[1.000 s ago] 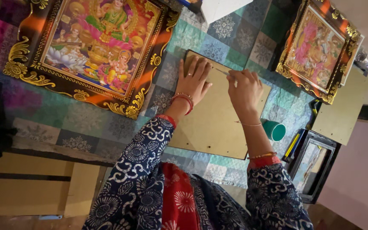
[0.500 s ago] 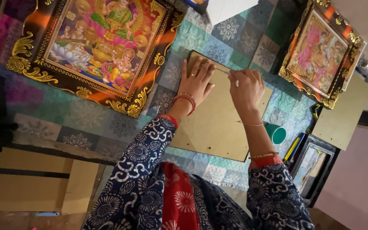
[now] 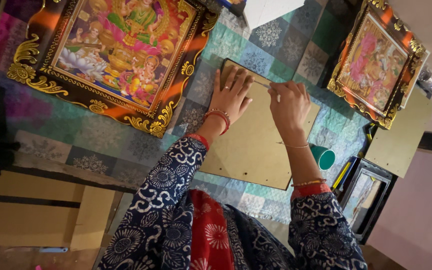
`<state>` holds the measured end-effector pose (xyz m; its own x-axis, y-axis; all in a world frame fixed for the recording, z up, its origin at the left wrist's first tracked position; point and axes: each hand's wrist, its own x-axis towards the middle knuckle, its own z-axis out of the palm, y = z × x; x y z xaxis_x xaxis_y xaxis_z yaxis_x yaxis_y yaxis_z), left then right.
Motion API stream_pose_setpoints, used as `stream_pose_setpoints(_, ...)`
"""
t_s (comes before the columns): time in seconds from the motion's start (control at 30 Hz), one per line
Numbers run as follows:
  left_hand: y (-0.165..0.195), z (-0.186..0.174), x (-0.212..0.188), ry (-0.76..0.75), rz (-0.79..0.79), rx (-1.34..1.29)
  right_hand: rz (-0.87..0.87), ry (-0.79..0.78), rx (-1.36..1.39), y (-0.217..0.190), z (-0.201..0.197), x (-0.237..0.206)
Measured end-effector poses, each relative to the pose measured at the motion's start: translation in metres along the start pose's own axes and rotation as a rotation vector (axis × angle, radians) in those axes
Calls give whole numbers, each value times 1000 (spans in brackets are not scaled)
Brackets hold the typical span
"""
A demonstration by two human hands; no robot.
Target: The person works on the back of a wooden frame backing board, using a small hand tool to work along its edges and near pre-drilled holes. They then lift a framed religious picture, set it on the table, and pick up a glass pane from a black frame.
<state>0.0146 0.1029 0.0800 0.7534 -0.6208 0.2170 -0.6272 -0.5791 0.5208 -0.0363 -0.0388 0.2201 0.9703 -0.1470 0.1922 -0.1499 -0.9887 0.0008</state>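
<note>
While your left hand [image 3: 231, 97] lies open, flat on the tan rectangular backing board [image 3: 256, 145] on the patterned teal cloth [image 3: 276, 45], your right hand [image 3: 288, 102] grips a thin white tool [image 3: 271, 90] just beside those fingers. A slip could nick them or shift the board.

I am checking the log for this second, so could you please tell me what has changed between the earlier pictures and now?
Hardly anything: the left hand stays flat on the brown board, and the right hand still holds the thin white tool at its top edge. The large framed picture and green cup stay put.
</note>
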Motion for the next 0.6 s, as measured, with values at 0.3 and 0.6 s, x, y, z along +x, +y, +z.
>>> stream_pose_setpoints(0.3,1,-3,0,2,-3,-26,-39,6,-10,5,2,4)
stream_pose_setpoints(0.6,0,-4,0,55,-15,-57,-239,-41,-253,5,12,21)
